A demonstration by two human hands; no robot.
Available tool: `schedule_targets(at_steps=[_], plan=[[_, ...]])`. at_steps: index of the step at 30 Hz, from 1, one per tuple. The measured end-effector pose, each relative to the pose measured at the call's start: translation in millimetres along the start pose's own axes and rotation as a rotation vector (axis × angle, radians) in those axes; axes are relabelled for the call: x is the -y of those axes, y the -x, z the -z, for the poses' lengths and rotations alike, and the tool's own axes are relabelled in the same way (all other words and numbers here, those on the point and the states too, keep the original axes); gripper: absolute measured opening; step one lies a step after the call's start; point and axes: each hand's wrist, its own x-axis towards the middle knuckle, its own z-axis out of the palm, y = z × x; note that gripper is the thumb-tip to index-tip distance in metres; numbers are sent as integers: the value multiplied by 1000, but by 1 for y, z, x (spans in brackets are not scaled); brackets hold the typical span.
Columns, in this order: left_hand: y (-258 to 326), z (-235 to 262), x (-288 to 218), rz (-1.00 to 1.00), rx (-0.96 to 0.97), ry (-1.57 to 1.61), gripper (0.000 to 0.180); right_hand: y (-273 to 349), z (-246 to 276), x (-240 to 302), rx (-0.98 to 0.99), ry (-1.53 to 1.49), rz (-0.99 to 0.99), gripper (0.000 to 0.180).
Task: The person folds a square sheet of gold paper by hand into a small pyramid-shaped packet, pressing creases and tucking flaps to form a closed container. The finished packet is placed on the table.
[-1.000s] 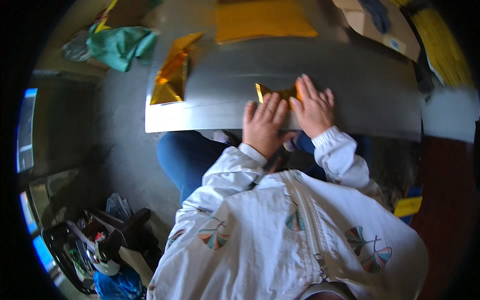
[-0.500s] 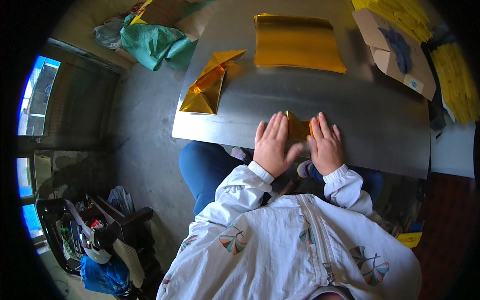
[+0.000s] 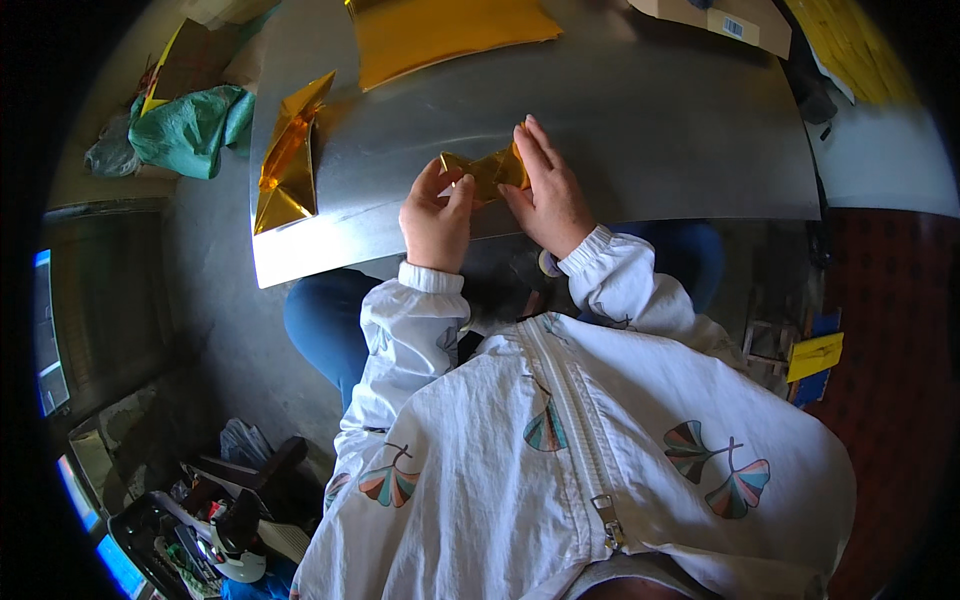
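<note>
A small folded piece of gold foil paper [image 3: 490,172] lies near the front edge of the grey metal table, between my two hands. My left hand [image 3: 438,215] has its fingers curled in at the paper's left end, thumb and fingertips on the edge. Fingers stretched out, my right hand [image 3: 550,190] rests against the right end, its thumb along the near side. Part of that end is hidden beneath the hand. By the table's left edge stand folded gold foil pieces [image 3: 290,165], long and pointed, apparently nested in one another.
A stack of flat gold sheets [image 3: 450,38] lies farther back on the metal table [image 3: 680,150]. At the far right are an open cardboard box [image 3: 720,22] and yellow bundles [image 3: 860,50]. A green plastic bag [image 3: 190,130] sits beyond the table's left side. My knees are below the front edge.
My left hand has gone from lying flat to curling its fingers at the paper's left end. The right hand stays at the right end. The view has shifted, moving the table up and left.
</note>
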Motion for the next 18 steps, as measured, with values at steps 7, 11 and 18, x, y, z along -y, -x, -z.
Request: schedule_targets(at_steps=[7, 11, 18], plan=[[1, -9, -5, 74, -5, -74, 40, -10, -4, -5, -133, -301, -167, 58], [4, -13, 3, -26, 10, -108, 37, -13, -6, -7, -85, -521, -311, 42], [17, -6, 2, -71, -169, 81, 34, -19, -5, -15, -123, -855, -471, 26]])
